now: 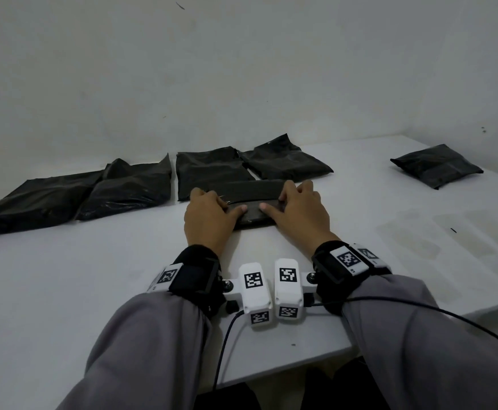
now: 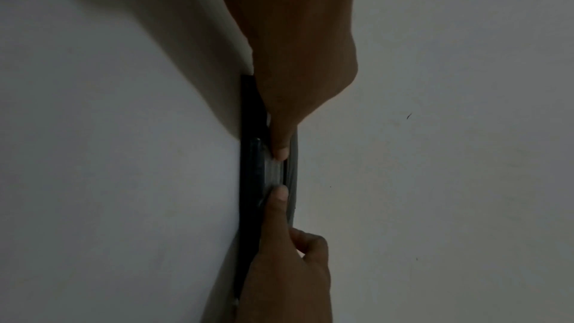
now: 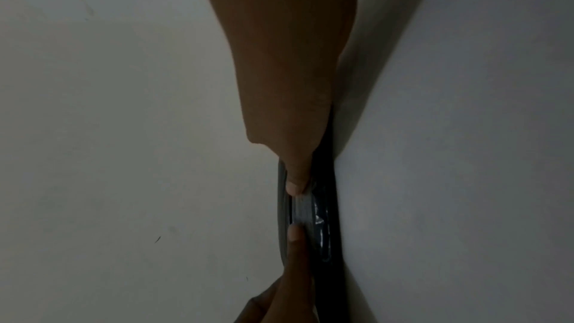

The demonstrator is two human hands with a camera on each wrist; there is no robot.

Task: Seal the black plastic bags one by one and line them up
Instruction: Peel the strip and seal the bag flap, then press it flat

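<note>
White bench [image 1: 64, 276] and a bare pale wall [image 1: 242, 69] fill the scene, dimly lit. Near the middle of the bench lies the black bag being worked on [image 1: 252, 216], flat, with its grey flap [image 1: 246, 189] folded across its far part. Both hands rest on it, side by side and a little apart. The left hand [image 1: 208, 217] covers the bag's left end, its thumb stretched rightward and pressed on the near black strip; its fingers are bent over the flap's left edge. The right hand [image 1: 299, 214] covers the right end, its thumb stretched leftward so that the two thumb tips nearly meet, and its fingers curl onto the flap's right end. In the left wrist view the two thumbs point at each other along the dark bag [image 2: 248, 181] with a small gap between them; the right wrist view shows the same from the other side [image 3: 329, 230].

Just beyond the hands, a row of black bags runs along the far side of the bench: a far-left bag [image 1: 31, 202], a second bag [image 1: 129, 189] overlapping its right edge, a third bag [image 1: 209, 170] directly behind the worked one, and a fourth bag [image 1: 286, 161] touching its right corner. A lone bag [image 1: 435, 165] sits well apart on the far right. Grey sleeves [image 1: 419, 335] and wrist-mounted devices with square printed markers [image 1: 271, 291] occupy the near edge, with a black cable [image 1: 449, 315] trailing right.
</note>
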